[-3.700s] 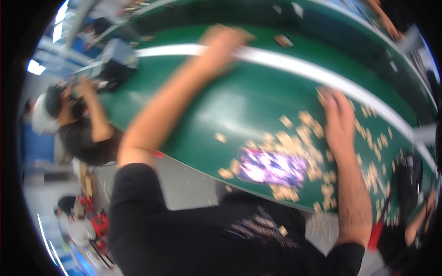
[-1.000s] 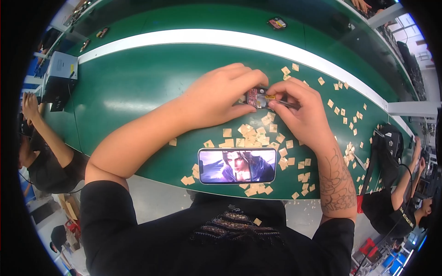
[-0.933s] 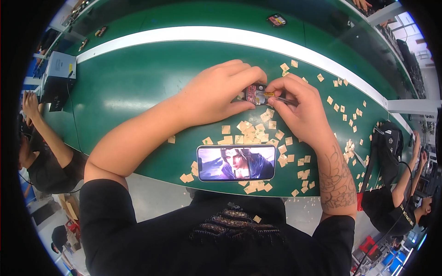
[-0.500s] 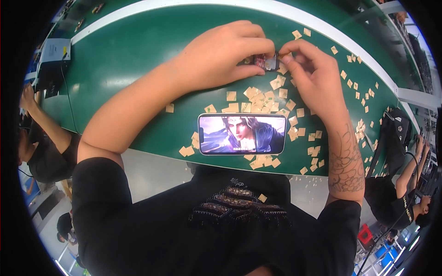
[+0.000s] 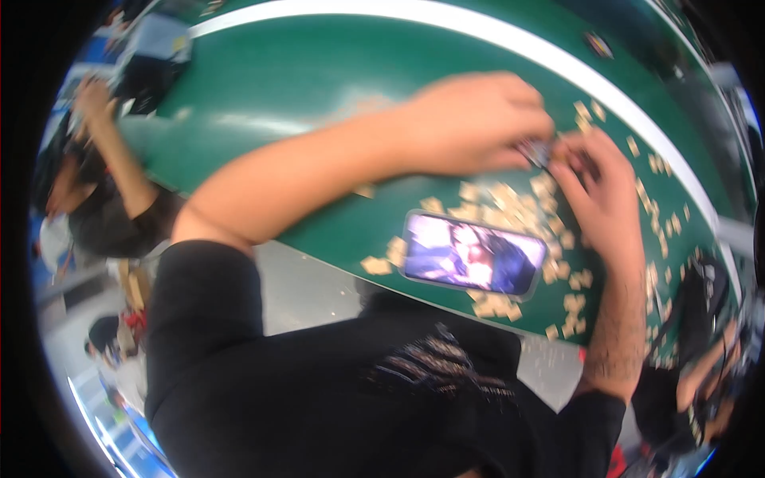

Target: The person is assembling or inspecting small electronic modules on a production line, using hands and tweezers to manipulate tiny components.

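A person in a black shirt (image 5: pixel 358 398) leans over a green table (image 5: pixel 319 72), both hands meeting above a scatter of small tan chips (image 5: pixel 510 203). The left hand (image 5: pixel 470 119) is curled, fingers drawn in, and its fingertips pinch a small dark part (image 5: pixel 535 151) from the left. The right hand (image 5: pixel 602 191) closes on the same part from the other side, fingers bent tight around it. The part sits between the two hands, just above the table and over the far edge of the chip pile; motion blur hides its shape. A phone (image 5: pixel 474 253) with a lit screen lies flat near the table's front edge, just below the hands, with chips touching its sides. A white stripe (image 5: pixel 510 40) curves across the table beyond the hands. More chips trail off to the right. At far left, another person (image 5: pixel 103 183) sits at the table's end.
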Motion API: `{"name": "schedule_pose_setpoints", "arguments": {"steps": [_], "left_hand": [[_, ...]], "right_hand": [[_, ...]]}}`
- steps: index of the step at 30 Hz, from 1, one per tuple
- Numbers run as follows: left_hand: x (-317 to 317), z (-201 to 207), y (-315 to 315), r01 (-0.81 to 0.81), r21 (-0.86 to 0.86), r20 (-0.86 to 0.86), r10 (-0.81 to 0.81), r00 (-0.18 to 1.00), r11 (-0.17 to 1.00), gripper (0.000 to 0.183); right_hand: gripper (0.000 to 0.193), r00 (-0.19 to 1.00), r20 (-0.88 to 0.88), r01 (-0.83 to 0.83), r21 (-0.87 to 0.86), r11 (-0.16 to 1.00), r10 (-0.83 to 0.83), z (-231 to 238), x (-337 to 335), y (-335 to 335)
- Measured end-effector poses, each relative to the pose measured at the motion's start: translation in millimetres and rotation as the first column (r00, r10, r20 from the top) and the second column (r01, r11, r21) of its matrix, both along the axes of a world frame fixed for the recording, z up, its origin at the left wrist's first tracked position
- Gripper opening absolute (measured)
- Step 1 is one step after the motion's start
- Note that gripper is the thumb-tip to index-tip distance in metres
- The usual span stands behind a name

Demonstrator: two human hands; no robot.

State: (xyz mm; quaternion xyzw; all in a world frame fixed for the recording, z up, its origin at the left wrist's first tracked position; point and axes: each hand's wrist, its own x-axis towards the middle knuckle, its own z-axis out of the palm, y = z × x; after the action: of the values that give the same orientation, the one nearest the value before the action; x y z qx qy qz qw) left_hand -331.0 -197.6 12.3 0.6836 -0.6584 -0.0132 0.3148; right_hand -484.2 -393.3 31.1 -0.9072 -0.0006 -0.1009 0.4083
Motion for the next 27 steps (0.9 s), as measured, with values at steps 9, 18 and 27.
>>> {"name": "schedule_pose_setpoints", "arguments": {"steps": [9, 18, 27], "left_hand": [[-8, -11, 3, 0.044, -0.012, 0.013, -0.044, 0.999, 0.999, 0.028], [-8, -25, -16, 0.042, -0.016, 0.059, -0.041, 0.997, 0.999, 0.03], [-8, -26, -15, 0.071, -0.004, 0.117, -0.07, 0.991, 0.997, 0.022]], "right_hand": [[0.012, 0.996, 0.029, 0.079, 0.115, 0.99, -0.083, -16, -7, 13], [0.01, 0.982, 0.112, 0.141, 0.118, 0.983, -0.154, -51, -6, -15], [0.022, 0.993, -0.105, 0.05, -0.013, 0.999, -0.051, 1, -7, -3]]}}
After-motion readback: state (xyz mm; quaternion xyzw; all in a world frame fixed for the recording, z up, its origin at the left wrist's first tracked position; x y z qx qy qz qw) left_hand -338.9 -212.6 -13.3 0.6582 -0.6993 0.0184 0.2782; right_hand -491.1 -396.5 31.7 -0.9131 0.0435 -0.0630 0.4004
